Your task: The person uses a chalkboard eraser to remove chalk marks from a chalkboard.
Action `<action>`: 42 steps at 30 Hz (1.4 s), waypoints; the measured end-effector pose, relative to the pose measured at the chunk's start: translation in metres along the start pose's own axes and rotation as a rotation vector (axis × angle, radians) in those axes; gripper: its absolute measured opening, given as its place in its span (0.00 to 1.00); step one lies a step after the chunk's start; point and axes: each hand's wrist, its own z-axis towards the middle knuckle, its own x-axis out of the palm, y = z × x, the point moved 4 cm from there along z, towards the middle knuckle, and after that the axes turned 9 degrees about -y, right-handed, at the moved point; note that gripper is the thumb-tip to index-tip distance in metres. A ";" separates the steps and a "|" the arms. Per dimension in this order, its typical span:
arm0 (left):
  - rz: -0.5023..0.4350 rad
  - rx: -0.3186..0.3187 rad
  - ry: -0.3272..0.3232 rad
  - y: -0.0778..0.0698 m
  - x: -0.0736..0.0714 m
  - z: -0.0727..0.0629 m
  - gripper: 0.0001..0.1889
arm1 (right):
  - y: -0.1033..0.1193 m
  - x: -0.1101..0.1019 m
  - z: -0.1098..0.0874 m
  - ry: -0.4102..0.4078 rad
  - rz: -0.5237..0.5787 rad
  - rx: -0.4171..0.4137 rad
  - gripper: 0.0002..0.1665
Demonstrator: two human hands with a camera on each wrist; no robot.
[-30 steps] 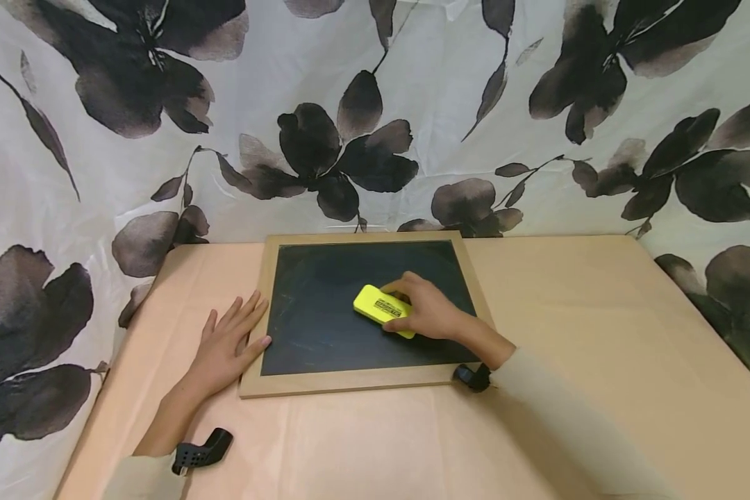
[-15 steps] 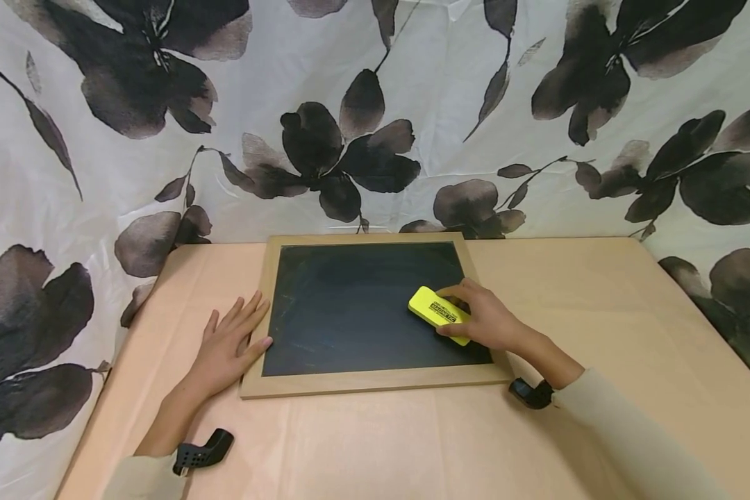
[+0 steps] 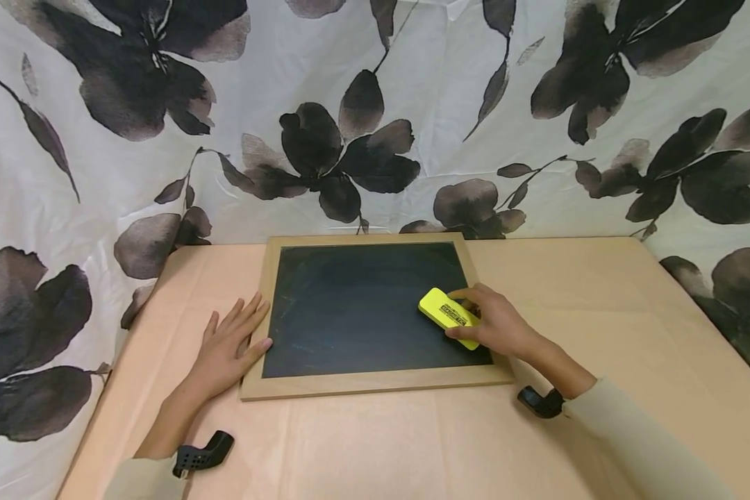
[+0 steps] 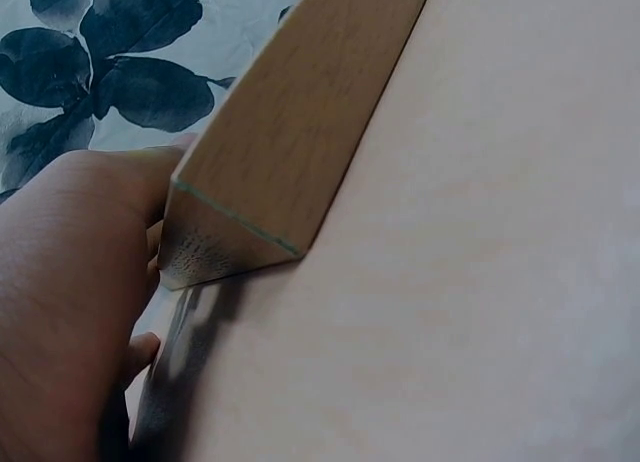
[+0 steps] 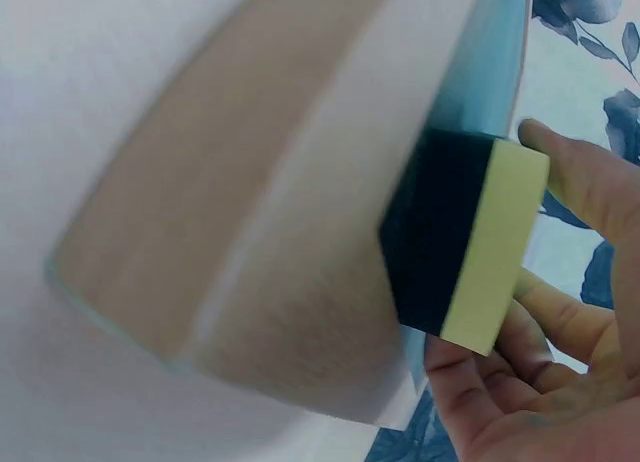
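A chalkboard (image 3: 350,312) in a light wooden frame (image 3: 375,380) lies on the table. Near the board's right side, my right hand (image 3: 500,323) pinches a yellow eraser (image 3: 440,309) between thumb and fingers. In the right wrist view the eraser (image 5: 497,247) shows its dark felt side (image 5: 435,232) against the dark surface, close to the frame's corner. My left hand (image 3: 231,347) rests at the left edge of the frame, fingers extended and thumb on the wood. The left wrist view shows that hand (image 4: 75,282) beside the frame's corner (image 4: 235,227).
The wooden table (image 3: 600,312) extends to both sides and in front of the board. Behind it hangs a white cloth (image 3: 450,97) with dark flowers. Each wrist wears a black camera, the left one (image 3: 203,453) close over the table.
My right hand has slid the eraser rightward across the chalkboard, quickly at first, then only slightly right and toward me. The left hand and the board stay in place.
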 end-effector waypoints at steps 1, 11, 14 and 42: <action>0.000 -0.003 0.003 0.000 0.000 0.000 0.35 | 0.000 0.000 0.000 -0.003 0.006 0.004 0.39; -0.002 -0.002 -0.007 -0.001 -0.001 -0.001 0.35 | 0.011 0.008 0.007 -0.022 0.055 -0.005 0.38; -0.012 -0.020 0.002 0.000 0.000 -0.004 0.35 | 0.019 0.012 0.012 -0.010 0.041 -0.007 0.38; -0.005 -0.023 0.012 -0.001 -0.004 0.005 0.34 | 0.109 0.071 0.062 0.152 0.032 -0.133 0.39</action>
